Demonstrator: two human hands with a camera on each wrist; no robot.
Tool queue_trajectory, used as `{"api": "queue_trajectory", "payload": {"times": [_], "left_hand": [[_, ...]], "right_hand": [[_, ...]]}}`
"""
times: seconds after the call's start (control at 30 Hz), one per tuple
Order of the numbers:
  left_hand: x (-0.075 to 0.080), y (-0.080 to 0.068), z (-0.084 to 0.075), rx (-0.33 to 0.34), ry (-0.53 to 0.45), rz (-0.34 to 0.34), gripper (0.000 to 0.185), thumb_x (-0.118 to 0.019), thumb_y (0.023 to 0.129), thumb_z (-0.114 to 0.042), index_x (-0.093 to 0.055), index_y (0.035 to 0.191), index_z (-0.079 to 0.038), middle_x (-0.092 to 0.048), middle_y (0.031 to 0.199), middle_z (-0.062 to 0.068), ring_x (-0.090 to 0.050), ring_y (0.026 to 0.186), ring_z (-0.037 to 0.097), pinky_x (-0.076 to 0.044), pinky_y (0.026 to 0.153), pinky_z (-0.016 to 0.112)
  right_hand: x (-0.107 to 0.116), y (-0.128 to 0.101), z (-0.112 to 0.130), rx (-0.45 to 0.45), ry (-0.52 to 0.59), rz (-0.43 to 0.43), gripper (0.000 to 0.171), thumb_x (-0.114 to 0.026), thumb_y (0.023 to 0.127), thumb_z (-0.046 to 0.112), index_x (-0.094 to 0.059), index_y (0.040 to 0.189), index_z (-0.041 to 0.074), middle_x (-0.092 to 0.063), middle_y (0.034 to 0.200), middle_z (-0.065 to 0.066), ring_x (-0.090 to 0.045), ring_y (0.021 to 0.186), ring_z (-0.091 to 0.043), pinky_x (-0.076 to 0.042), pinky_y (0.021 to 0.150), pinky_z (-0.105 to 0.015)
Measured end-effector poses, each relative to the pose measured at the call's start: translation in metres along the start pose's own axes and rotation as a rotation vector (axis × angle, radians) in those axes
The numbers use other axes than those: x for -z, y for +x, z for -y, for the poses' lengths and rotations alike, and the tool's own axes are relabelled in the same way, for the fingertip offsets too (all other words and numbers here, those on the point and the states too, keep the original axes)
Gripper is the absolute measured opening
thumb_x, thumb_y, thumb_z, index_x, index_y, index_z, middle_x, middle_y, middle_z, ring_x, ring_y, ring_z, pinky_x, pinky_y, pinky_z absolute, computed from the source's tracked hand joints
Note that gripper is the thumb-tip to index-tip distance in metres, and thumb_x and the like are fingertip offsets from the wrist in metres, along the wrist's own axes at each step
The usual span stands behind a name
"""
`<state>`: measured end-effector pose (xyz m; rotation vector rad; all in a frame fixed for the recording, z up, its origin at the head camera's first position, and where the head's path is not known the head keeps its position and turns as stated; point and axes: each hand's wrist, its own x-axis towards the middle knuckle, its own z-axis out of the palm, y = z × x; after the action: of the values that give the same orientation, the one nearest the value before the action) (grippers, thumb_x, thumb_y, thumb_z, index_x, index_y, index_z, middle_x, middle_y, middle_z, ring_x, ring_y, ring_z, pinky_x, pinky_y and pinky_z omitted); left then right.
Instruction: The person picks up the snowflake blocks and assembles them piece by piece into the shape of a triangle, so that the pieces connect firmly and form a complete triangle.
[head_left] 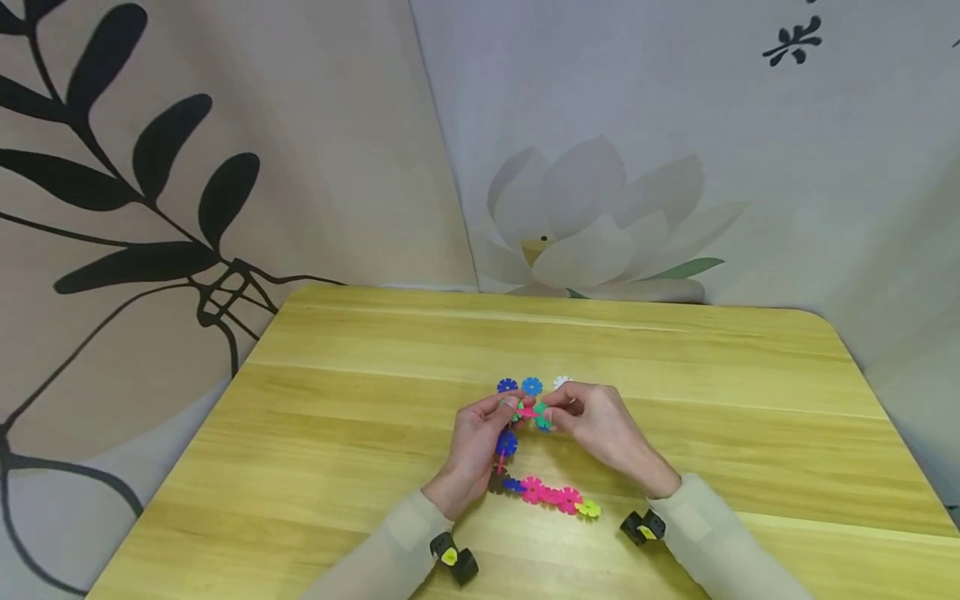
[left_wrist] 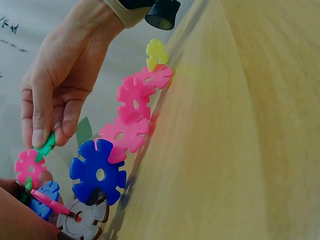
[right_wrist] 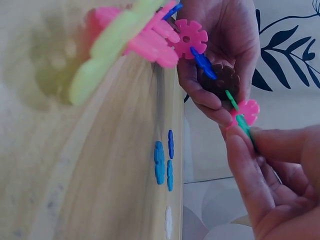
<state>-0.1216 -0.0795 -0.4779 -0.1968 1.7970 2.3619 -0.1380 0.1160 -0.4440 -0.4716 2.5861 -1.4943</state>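
A chain of plastic snowflake discs (head_left: 551, 496) trails from my hands onto the wooden table (head_left: 360, 433): blue (left_wrist: 98, 172), pink (left_wrist: 132, 105) and a yellow end disc (left_wrist: 156, 54). My left hand (head_left: 512, 408) grips the raised end, fingers curled round a brown disc (right_wrist: 220, 80) beside a small pink disc (right_wrist: 248, 111). My right hand (head_left: 551, 412) pinches a green disc (left_wrist: 46, 146) between thumb and forefinger, its edge against the pink disc (left_wrist: 30, 167). Both hands hover just above the table's middle.
Three loose discs lie just beyond my hands: dark blue (head_left: 507, 385), light blue (head_left: 532, 385) and white (head_left: 561, 382). Patterned backdrop panels (head_left: 225, 167) stand behind the table's far edge.
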Motion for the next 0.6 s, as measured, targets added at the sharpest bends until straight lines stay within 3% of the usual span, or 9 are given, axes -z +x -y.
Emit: {"api": "queue_trajectory", "payload": {"times": [0.23,0.47,0.6], "left_hand": [[0.002,0.000,-0.001,0.010,-0.029,0.024,0.038,-0.061,0.106,-0.016,-0.061,0.134,0.008,-0.073,0.123,0.016,-0.068,0.117,0.023,-0.052,0.105,0.041],[0.005,0.000,-0.004,0.018,-0.039,0.024,0.036,-0.061,0.106,-0.016,-0.062,0.134,0.006,-0.072,0.124,0.017,-0.069,0.113,0.022,-0.053,0.103,0.040],[0.008,0.000,-0.004,0.019,-0.050,0.019,0.033,-0.060,0.106,-0.015,-0.064,0.133,0.004,-0.071,0.125,0.018,-0.070,0.110,0.020,-0.054,0.102,0.039]], "right_hand": [[-0.002,0.000,-0.004,-0.026,0.033,0.014,0.011,-0.075,0.096,0.014,-0.076,0.105,0.008,-0.076,0.093,0.001,-0.071,0.079,-0.012,-0.059,0.066,-0.028],[0.003,0.001,-0.012,0.044,0.048,0.028,0.030,-0.069,0.102,0.028,-0.073,0.119,0.004,-0.076,0.090,0.001,-0.074,0.081,-0.024,-0.060,0.071,-0.029],[0.008,0.003,-0.016,0.067,-0.001,0.020,0.032,-0.064,0.105,0.030,-0.074,0.119,0.003,-0.077,0.097,0.000,-0.074,0.090,-0.021,-0.061,0.079,-0.033]]}}
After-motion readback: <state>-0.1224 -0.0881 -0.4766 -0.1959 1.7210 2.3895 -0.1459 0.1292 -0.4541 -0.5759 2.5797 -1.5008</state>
